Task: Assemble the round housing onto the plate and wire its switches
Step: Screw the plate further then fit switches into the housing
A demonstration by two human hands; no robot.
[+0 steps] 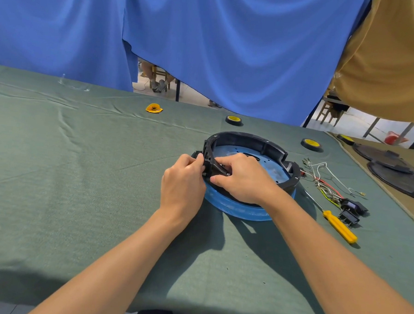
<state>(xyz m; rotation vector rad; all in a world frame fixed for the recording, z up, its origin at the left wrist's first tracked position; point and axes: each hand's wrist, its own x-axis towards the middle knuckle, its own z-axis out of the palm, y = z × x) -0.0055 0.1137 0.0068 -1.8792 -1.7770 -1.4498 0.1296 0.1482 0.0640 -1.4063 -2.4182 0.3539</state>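
Gripping round housing (pixel 250 138) with left hand (pixel 183 182) and right hand (pixel 244 179) atop blue plate (pixel 241 213); beneath, green tablecloth (pixel 80 174); beyond, blue curtains (pixel 230 50).

I see the black round plastic housing ring (pixel 250 138) sitting on the blue round plate (pixel 236 212), with a notch in its right wall; the plate lies flat on the green tabletop (pixel 80 174); to its right lie two black rocker switches (pixel 349 212), joined to loose red, white and yellow-green wires (pixel 326 187).
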